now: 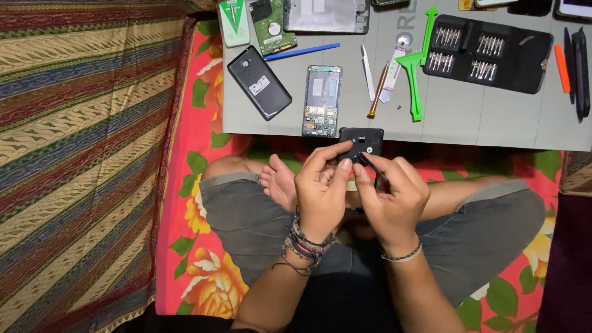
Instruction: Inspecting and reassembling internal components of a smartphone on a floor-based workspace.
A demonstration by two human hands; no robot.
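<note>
- We read the step in hand as close work on a small black phone part (362,140), held up over the crossed legs, just short of the near edge of the grey work mat (468,123).
- Left hand (322,188): fingers curl round the part's left side, thumb and forefinger pinching its lower edge. Grasping, not loose. The wrist is bent back towards the body and carries a stack of bracelets.
- Right hand (390,194): clenched on a thin dark tool (370,165), its tip angled up and left into the underside of the part. We cannot tell what kind of tool tip it is.
- Both hands meet directly below the part, knuckles nearly touching; forearms rise from the lap in a narrow V.
- Judgement: whatever comes next calls for a steady left pinch while the tool tip works; a slip could drop the part into the lap.
- Beyond the grip, further away on the mat: an opened phone body (321,100), a black back cover (259,82), green plastic pry tools (414,68) and a black case of screwdriver bits (487,53).
</note>
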